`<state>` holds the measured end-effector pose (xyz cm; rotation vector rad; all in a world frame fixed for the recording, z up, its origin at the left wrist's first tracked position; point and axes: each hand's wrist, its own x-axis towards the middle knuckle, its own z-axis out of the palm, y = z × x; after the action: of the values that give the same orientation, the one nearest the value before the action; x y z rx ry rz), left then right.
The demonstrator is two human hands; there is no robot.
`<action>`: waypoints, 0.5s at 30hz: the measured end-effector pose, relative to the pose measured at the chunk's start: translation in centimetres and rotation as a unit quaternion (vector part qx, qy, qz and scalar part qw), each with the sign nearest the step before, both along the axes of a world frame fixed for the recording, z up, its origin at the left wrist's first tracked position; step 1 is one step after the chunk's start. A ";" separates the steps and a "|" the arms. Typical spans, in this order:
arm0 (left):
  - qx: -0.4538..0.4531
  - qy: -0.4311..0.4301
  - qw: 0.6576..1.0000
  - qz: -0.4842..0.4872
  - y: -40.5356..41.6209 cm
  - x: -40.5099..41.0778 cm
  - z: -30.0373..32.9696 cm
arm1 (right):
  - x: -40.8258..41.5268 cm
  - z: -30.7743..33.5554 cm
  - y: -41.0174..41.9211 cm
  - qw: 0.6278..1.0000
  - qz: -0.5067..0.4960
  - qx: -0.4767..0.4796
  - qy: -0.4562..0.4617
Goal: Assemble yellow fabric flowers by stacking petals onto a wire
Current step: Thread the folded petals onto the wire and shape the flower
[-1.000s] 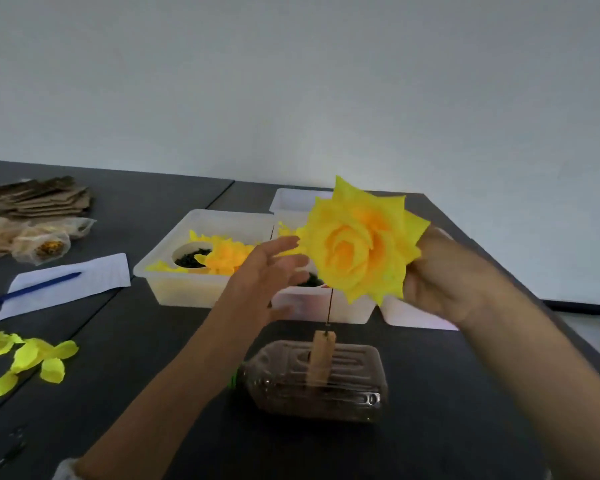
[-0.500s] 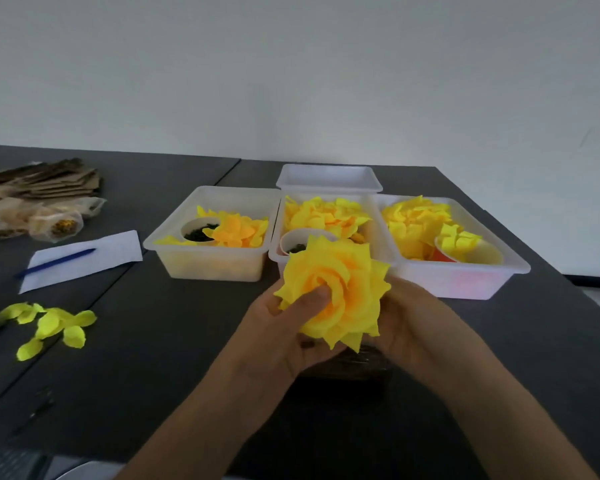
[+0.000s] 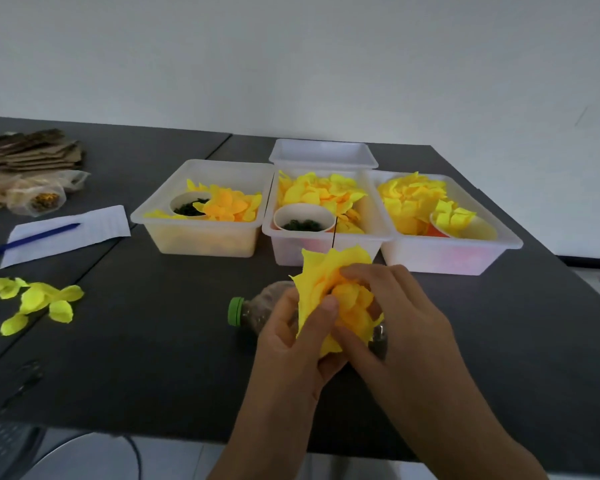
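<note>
Here both hands are clamped on the layered yellow fabric flower [image 3: 333, 299], which sits low over the clear plastic bottle with a green cap [image 3: 257, 311] lying on the dark tabletop [image 3: 153, 341]; the left hand [image 3: 291, 344] cups the bloom from the near left with its thumb pressed into the petals, and the right hand [image 3: 399, 317] curls over the top and right side, fingers bunched into the centre; a thin dark wire [image 3: 333, 237] rises above the flower's far edge, though where it enters the petals is hidden.

The step looks like seating and shaping the stacked petals on the wire; to do it well, I would press evenly round the centre rather than from one side, so the layers slide down together and do not twist or tear at their holes; the fabric seems soft and will crease if squeezed hard, so a light pinch should serve; keeping the wire upright matters, since the bottle beneath could roll under a sideways push.

More loose petals wait in the three translucent plastic bins [image 3: 201, 237] just beyond, and a scatter of lime-yellow petals [image 3: 35, 301] lies well to the left.
</note>
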<state>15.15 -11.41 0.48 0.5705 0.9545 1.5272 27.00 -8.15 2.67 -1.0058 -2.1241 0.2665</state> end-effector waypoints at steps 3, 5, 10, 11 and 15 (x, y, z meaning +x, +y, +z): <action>-0.039 -0.012 0.999 -0.004 0.0 0.2 -0.3 | 0.1 0.1 -0.2 0.999 0.021 0.019 -0.044; -0.048 -0.008 0.999 -0.012 0.0 0.4 -0.5 | 0.0 0.2 -0.3 0.998 0.021 0.012 -0.063; -0.071 -0.031 0.997 -0.009 -0.5 0.8 -0.7 | -0.1 0.3 -1.2 0.998 0.022 0.000 -0.067; -0.075 -0.046 0.996 -0.009 -0.7 0.8 -0.8 | -0.1 0.4 -1.5 0.998 0.027 0.000 -0.058; -0.061 -0.145 0.987 -0.023 -2.2 0.8 -0.6 | 0.6 0.4 -3.1 0.998 0.016 0.033 0.046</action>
<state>15.90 -13.62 -0.10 0.2726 0.7976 1.4514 27.63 -11.22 3.06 -0.9064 -2.0533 0.2521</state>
